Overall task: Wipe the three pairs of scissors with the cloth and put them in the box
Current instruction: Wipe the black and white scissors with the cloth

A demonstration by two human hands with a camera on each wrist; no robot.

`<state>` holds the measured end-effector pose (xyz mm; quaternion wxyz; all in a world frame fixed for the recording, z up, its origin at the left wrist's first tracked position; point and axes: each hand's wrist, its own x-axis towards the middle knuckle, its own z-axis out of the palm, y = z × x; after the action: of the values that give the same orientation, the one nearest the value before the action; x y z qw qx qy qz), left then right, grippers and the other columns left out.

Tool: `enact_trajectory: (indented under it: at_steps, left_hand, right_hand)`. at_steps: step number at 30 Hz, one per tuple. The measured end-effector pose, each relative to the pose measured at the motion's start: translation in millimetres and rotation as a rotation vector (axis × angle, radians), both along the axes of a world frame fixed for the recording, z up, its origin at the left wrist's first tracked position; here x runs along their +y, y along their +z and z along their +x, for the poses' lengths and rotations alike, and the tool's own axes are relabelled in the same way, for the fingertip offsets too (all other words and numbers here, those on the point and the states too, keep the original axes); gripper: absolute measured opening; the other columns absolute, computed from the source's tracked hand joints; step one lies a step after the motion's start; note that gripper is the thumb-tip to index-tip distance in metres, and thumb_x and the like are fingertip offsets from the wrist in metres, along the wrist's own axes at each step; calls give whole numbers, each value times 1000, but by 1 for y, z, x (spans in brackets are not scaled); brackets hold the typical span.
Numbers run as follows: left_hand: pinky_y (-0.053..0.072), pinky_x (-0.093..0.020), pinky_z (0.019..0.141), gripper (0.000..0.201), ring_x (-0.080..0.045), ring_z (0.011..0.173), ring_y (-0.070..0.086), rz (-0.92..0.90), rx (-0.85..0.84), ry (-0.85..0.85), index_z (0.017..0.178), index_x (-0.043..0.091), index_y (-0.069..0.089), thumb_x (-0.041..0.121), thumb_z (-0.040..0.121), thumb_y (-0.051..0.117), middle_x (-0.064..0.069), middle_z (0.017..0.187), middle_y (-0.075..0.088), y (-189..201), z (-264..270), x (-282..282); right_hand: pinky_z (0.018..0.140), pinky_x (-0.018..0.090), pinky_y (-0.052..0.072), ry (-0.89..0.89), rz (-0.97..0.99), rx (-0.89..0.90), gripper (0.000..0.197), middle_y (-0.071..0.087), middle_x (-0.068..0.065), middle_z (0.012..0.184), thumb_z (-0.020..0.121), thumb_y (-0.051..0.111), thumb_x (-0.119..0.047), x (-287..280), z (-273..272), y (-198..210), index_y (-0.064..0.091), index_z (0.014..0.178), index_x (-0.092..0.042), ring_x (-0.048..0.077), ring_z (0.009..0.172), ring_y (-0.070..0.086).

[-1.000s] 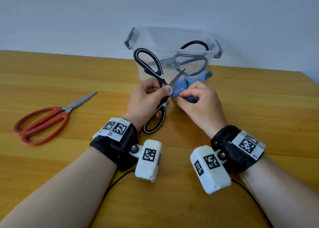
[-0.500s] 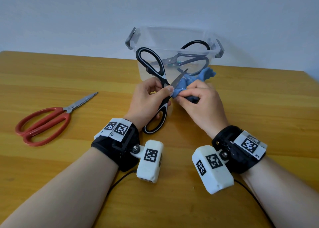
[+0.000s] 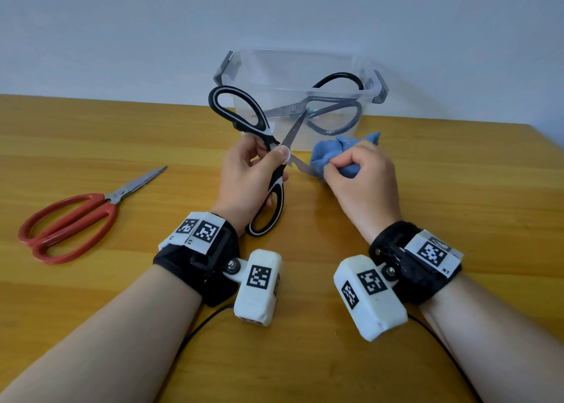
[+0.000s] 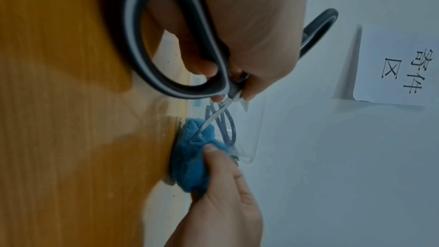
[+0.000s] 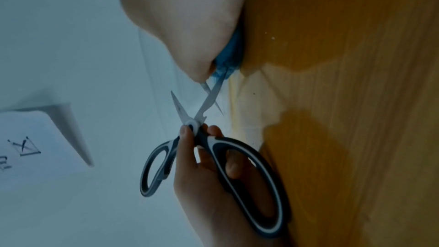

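Observation:
My left hand (image 3: 259,167) grips the black-and-white scissors (image 3: 244,118) near the pivot, blades spread apart. One blade points up toward the box, the other runs right into the blue cloth (image 3: 332,154). My right hand (image 3: 351,170) bunches that cloth around the lower blade's tip, just above the table. In the left wrist view the blade (image 4: 209,121) disappears into the cloth (image 4: 192,159). The right wrist view shows the scissors (image 5: 213,149) spread in an X. A second, black-handled pair (image 3: 329,109) lies inside the clear plastic box (image 3: 244,67). Red-handled scissors (image 3: 70,222) lie on the table at the left.
The wooden table (image 3: 457,204) runs to a pale wall behind the box. Cables trail from both wrist cameras toward me. A white sheet with printed characters (image 4: 399,70) hangs on the wall.
My right hand has slid the cloth rightward and down along the lower blade to its tip. The blades now stand wider apart, and more bare blade shows.

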<state>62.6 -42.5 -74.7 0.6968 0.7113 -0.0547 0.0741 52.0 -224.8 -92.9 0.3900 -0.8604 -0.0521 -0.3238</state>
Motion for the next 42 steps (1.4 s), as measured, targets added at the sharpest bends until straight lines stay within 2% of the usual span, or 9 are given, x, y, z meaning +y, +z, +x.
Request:
enact_trajectory:
  at_steps: [3, 5, 9, 14, 28, 31, 35, 38, 42]
  left_hand:
    - [37, -22, 33, 19, -17, 69, 75, 5, -3, -19, 90, 8, 53, 16, 98, 68, -4, 80, 66, 0, 0, 0]
    - [37, -22, 33, 20, -16, 67, 73, 21, -13, -53, 91, 5, 54, 16, 98, 68, -13, 84, 66, 0, -1, 0]
    - [38, -22, 33, 24, -15, 63, 71, 21, -1, -88, 96, -4, 54, 15, 98, 68, -14, 84, 64, 2, -3, 0]
    - [38, -21, 32, 18, -15, 63, 71, -3, 9, -80, 88, 8, 53, 15, 99, 67, -11, 86, 65, 4, -5, 1]
    - [38, -22, 34, 23, -20, 72, 76, -151, 30, 52, 83, 13, 52, 17, 98, 68, -8, 83, 64, 5, -2, 5]
    - [37, -21, 34, 22, -18, 71, 76, -141, 44, 44, 83, 12, 52, 16, 98, 68, -8, 82, 64, 5, -2, 4]
    - [38, -21, 33, 19, -16, 68, 75, -65, 55, -23, 96, 2, 56, 16, 98, 68, -16, 86, 65, 5, -3, 0]
    - [40, -22, 33, 19, -15, 64, 74, -6, 43, -86, 92, 3, 56, 17, 98, 68, -11, 78, 67, 6, -5, -1]
    - [40, -22, 33, 20, -17, 64, 72, -2, 29, -104, 87, 5, 54, 15, 98, 67, -6, 73, 66, 4, -4, 0]
  right_hand:
    - [87, 18, 40, 112, -37, -74, 8, 62, -2, 92, 87, 76, -25, 7, -5, 6, 80, 89, -19, 21, 98, 52]
    - [89, 16, 37, 173, -107, -78, 12, 62, -2, 94, 88, 75, -26, 10, -5, 6, 81, 97, -20, 21, 100, 47]
    - [85, 11, 34, 189, -125, -11, 7, 63, -10, 89, 85, 79, -24, 10, -4, 6, 81, 91, -23, 22, 97, 47]
    - [81, 8, 33, 138, -128, 9, 2, 66, -11, 85, 83, 81, -26, 14, -6, 8, 80, 85, -25, 20, 94, 48]
    - [88, 44, 50, -55, 39, 115, 12, 62, -11, 84, 85, 73, -20, -7, 3, -2, 69, 74, -18, 27, 95, 60]
    - [93, 43, 48, -76, 149, 4, 11, 60, -14, 87, 88, 68, -19, -7, 0, 5, 66, 78, -19, 22, 98, 58]
    - [85, 27, 44, 58, 101, -167, 5, 59, -12, 90, 88, 70, -24, -1, -5, 12, 72, 85, -20, 26, 98, 55]
    - [85, 20, 42, 218, -42, -79, 6, 62, -7, 90, 85, 76, -26, 2, -6, 10, 77, 86, -21, 22, 96, 54]
    - [82, 29, 43, 231, -35, -5, 9, 63, -9, 83, 77, 77, -20, 1, -3, 4, 70, 74, -17, 21, 89, 55]
